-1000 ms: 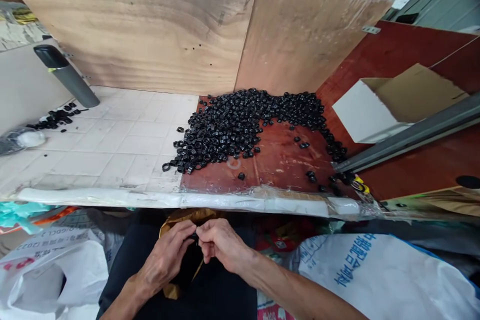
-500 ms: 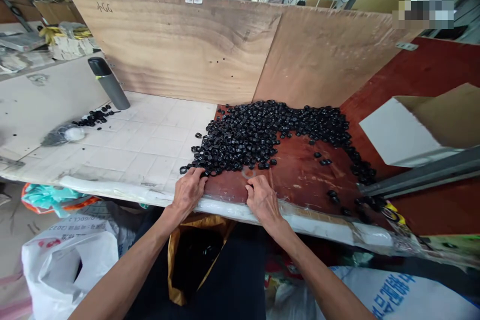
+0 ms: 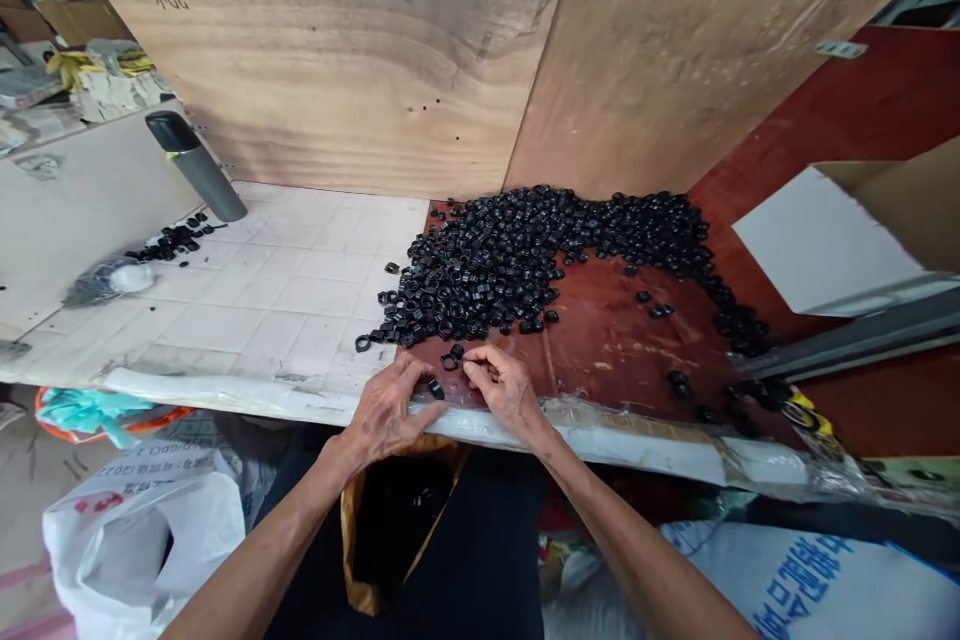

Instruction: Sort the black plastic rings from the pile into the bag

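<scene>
My left hand (image 3: 391, 405) is at the table's front edge, thumb and index finger curved around a small black ring (image 3: 436, 387). To its right, my right hand (image 3: 507, 392) has thumb and fingertips drawn together at another black ring (image 3: 451, 360), just in front of the pile. A large heap of black rings (image 3: 480, 270) spreads over the red-brown board behind both hands. Below the edge, an open yellow-brown bag (image 3: 352, 560) sits at my lap, dark inside, with small glints.
A grey bottle (image 3: 196, 168) leans at the left, near loose black pieces (image 3: 172, 240) and a clear plastic bag (image 3: 109, 280). A plywood panel (image 3: 337, 80) closes the back. On the right are a white carton (image 3: 825, 240) and a metal bar (image 3: 862, 335). White sacks (image 3: 142, 530) flank my legs.
From over the bag at my lap, both hands rose to the front of the heap. Since then they have come closer together, with rings now at their fingers. The view has shifted too.
</scene>
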`<state>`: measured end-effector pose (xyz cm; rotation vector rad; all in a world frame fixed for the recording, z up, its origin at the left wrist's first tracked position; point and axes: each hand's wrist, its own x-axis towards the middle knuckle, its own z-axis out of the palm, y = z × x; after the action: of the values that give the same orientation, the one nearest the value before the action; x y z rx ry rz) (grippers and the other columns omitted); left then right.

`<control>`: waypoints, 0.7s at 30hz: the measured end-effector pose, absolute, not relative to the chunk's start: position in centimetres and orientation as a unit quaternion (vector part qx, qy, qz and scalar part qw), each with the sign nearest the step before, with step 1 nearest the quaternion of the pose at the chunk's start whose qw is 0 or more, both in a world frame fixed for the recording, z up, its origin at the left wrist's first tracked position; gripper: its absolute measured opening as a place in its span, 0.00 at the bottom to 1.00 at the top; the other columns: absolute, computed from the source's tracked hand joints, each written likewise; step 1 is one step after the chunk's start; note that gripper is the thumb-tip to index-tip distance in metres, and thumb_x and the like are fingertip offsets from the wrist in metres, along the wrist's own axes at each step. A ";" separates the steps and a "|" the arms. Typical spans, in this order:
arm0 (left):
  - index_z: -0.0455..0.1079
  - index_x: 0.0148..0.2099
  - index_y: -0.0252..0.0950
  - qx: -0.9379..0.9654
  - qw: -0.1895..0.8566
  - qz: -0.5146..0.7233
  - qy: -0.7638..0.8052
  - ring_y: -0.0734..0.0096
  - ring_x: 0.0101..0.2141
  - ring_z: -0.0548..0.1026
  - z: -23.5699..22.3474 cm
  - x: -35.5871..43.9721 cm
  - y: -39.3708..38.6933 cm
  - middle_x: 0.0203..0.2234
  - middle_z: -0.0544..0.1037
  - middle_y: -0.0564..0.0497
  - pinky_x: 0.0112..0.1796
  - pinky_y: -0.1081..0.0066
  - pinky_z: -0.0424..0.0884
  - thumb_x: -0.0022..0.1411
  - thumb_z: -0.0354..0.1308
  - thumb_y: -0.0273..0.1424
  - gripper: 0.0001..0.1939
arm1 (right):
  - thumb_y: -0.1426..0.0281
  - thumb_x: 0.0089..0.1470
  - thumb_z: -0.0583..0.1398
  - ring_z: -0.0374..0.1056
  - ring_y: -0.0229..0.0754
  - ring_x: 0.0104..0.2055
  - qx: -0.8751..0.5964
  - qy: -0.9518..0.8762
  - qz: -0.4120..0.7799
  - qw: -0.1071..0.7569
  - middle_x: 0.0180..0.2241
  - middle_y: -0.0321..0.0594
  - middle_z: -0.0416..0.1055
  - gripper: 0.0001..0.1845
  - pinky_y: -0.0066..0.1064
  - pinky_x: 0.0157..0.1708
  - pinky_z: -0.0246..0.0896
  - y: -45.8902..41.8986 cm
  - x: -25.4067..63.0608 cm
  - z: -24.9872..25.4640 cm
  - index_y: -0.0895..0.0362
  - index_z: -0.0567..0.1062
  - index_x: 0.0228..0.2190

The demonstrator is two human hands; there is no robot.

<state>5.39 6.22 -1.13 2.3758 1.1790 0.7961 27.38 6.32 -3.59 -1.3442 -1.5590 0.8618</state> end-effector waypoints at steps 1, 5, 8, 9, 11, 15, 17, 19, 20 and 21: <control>0.72 0.51 0.40 0.848 0.192 0.273 0.412 0.63 0.37 0.76 -1.2 5.6 6.3 0.39 0.75 0.49 0.41 0.65 0.74 0.60 0.66 0.33 0.17 | 0.64 0.60 0.59 0.71 0.40 0.26 -0.541 -0.617 0.365 0.440 0.28 0.37 0.74 0.11 0.29 0.27 0.66 6.3 27.5 -3.6 0.56 0.78 0.38; 0.76 0.45 0.40 0.839 0.232 0.282 0.404 0.63 0.38 0.79 -2.2 5.9 7.3 0.37 0.78 0.49 0.43 0.65 0.74 0.64 0.62 0.30 0.07 | 0.62 0.59 0.60 0.72 0.39 0.26 -0.530 -0.592 0.412 0.447 0.30 0.38 0.75 0.13 0.29 0.27 0.68 6.3 27.7 -3.7 0.56 0.78 0.39; 0.76 0.45 0.39 0.817 0.256 0.315 0.410 0.64 0.39 0.79 -2.9 5.6 7.9 0.37 0.80 0.49 0.45 0.65 0.74 0.67 0.58 0.27 0.07 | 0.61 0.57 0.61 0.76 0.40 0.29 -0.505 -0.566 0.460 0.462 0.33 0.39 0.77 0.13 0.32 0.32 0.73 6.2 27.4 -3.7 0.56 0.77 0.39; 0.76 0.46 0.39 0.808 0.265 0.326 0.414 0.64 0.39 0.80 -3.0 5.5 8.0 0.38 0.81 0.49 0.45 0.64 0.75 0.66 0.58 0.27 0.08 | 0.61 0.56 0.62 0.78 0.41 0.31 -0.496 -0.558 0.479 0.462 0.34 0.39 0.77 0.13 0.33 0.35 0.74 6.2 27.3 -3.6 0.56 0.77 0.40; 0.76 0.48 0.39 0.785 0.293 0.340 0.427 0.65 0.40 0.80 -3.1 5.3 8.0 0.39 0.81 0.49 0.45 0.64 0.76 0.65 0.58 0.25 0.11 | 0.62 0.55 0.63 0.79 0.43 0.34 -0.480 -0.547 0.515 0.453 0.33 0.39 0.78 0.14 0.35 0.39 0.74 6.1 27.1 -3.4 0.56 0.76 0.42; 0.74 0.50 0.40 0.758 0.322 0.372 0.429 0.65 0.43 0.79 -3.2 5.3 7.9 0.47 0.77 0.47 0.43 0.64 0.79 0.63 0.57 0.22 0.16 | 0.64 0.56 0.62 0.79 0.44 0.35 -0.466 -0.552 0.540 0.433 0.32 0.39 0.79 0.14 0.35 0.39 0.72 5.9 26.2 -2.9 0.56 0.76 0.43; 0.74 0.47 0.38 0.761 0.295 0.384 0.431 0.64 0.46 0.78 -3.2 5.4 7.7 0.48 0.75 0.45 0.45 0.63 0.78 0.60 0.55 0.19 0.15 | 0.66 0.54 0.63 0.76 0.41 0.33 -0.464 -0.597 0.503 0.418 0.36 0.39 0.79 0.12 0.32 0.37 0.70 5.9 26.0 -2.8 0.56 0.77 0.41; 0.74 0.44 0.37 0.759 0.274 0.386 0.446 0.65 0.44 0.77 -3.2 5.4 7.5 0.47 0.74 0.46 0.44 0.64 0.78 0.57 0.53 0.17 0.16 | 0.69 0.54 0.63 0.71 0.38 0.31 -0.464 -0.638 0.463 0.404 0.37 0.39 0.78 0.10 0.29 0.34 0.67 5.8 26.0 -3.0 0.57 0.79 0.39; 0.73 0.43 0.37 0.757 0.271 0.387 0.451 0.67 0.42 0.77 -3.1 5.4 7.4 0.46 0.74 0.46 0.43 0.65 0.78 0.55 0.53 0.16 0.17 | 0.69 0.54 0.63 0.69 0.37 0.30 -0.466 -0.643 0.455 0.402 0.36 0.38 0.78 0.10 0.28 0.33 0.65 5.8 26.1 -3.1 0.57 0.79 0.39; 0.73 0.44 0.37 0.755 0.271 0.388 0.453 0.68 0.40 0.76 -3.0 5.4 7.3 0.45 0.74 0.47 0.41 0.66 0.78 0.54 0.52 0.16 0.19 | 0.69 0.54 0.63 0.68 0.36 0.29 -0.470 -0.640 0.454 0.404 0.34 0.37 0.77 0.10 0.28 0.32 0.64 5.8 26.2 -3.2 0.57 0.79 0.39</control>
<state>5.37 7.28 -2.97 2.0352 1.2215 1.0446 26.24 5.80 -3.20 -1.1873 -1.6163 1.1478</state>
